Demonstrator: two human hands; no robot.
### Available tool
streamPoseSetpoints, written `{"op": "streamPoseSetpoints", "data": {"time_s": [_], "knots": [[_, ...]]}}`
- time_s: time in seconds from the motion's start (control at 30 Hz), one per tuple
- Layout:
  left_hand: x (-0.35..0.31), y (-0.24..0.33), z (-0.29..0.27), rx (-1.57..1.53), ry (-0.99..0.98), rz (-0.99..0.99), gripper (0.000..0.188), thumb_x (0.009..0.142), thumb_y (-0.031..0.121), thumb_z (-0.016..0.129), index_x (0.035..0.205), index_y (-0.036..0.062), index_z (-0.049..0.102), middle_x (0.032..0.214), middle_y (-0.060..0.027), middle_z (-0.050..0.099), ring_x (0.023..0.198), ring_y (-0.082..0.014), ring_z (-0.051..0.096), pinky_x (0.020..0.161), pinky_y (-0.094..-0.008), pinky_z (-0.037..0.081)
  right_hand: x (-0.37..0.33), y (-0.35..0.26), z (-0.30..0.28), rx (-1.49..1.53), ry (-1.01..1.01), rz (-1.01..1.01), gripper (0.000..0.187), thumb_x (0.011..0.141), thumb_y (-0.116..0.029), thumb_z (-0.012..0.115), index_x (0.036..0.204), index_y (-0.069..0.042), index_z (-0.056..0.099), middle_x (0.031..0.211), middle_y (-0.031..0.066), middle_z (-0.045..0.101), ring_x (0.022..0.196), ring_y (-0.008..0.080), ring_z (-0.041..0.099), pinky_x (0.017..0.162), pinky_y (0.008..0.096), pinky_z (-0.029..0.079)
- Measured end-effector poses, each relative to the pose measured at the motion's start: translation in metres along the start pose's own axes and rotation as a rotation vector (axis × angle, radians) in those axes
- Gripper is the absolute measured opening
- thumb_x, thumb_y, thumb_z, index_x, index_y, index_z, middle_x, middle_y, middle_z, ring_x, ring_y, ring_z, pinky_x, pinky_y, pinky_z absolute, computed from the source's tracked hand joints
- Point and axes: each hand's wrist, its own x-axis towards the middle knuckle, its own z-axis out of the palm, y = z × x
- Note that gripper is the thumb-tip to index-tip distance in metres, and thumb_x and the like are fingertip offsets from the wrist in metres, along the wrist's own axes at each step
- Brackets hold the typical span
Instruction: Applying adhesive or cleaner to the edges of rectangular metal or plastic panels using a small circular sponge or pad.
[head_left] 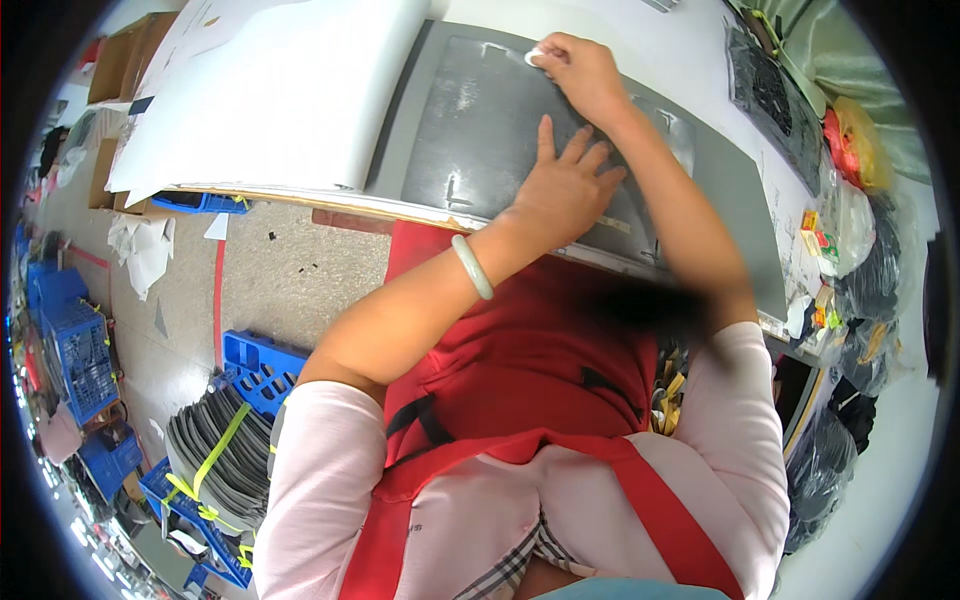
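Observation:
My left hand (568, 188) lies flat with fingers spread on a dark grey sheet (478, 125) that has white chalky marks and smudges. A pale bangle (472, 267) circles that wrist. Farther off, at the sheet's far edge, my right hand (585, 78) is closed in a pinch on a small white rounded piece (534, 58), which touches or sits just above the sheet; its exact kind I cannot make out. Beneath the dark sheet lies a larger, lighter grey sheet (735, 185). My right forearm crosses over its right part.
Large white paper (270, 90) covers the table's left side. A black textured panel (772, 105) and plastic bags (850, 225) lie to the right. Below left are a blue crate (255, 360) and a tied stack of dark pieces (215, 445).

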Motion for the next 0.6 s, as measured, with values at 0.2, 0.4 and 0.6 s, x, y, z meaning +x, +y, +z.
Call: {"op": "streamPoseSetpoints", "data": {"time_s": [0.2,0.4,0.6], "knots": [[0.003,0.001,-0.006,0.007,-0.055,0.025,0.036,0.097,0.028,0.056,0.128,0.0124,0.064,0.148,-0.0122,0.044,0.144,-0.0358,0.033,0.110,-0.0746,0.022,0.041,-0.016,0.033,-0.318,0.031,-0.236,0.018,0.089,-0.020,0.069,0.096,-0.003,0.070,0.076,0.0087,0.070,0.068,0.0163,0.067,0.061,0.0334,0.053],[0.000,-0.003,-0.001,0.004,-0.057,0.019,0.037,0.099,0.030,0.053,0.129,0.0126,0.064,0.149,-0.0110,0.044,0.144,-0.0358,0.033,0.111,-0.0752,0.019,0.053,-0.018,0.035,-0.560,-0.042,-0.370,0.019,0.092,-0.023,0.068,0.098,-0.005,0.069,0.086,0.0161,0.070,0.078,0.0344,0.065,0.075,0.0422,0.051],[0.000,-0.003,-0.001,0.011,-0.003,0.033,0.036,0.099,0.031,0.053,0.127,0.0127,0.065,0.146,-0.0105,0.046,0.142,-0.0348,0.035,0.110,-0.0753,0.019,0.048,-0.013,0.035,-0.031,-0.086,0.109,0.016,0.090,-0.018,0.068,0.098,-0.004,0.067,0.079,0.0080,0.070,0.068,0.0166,0.067,0.064,0.0303,0.055]]}}
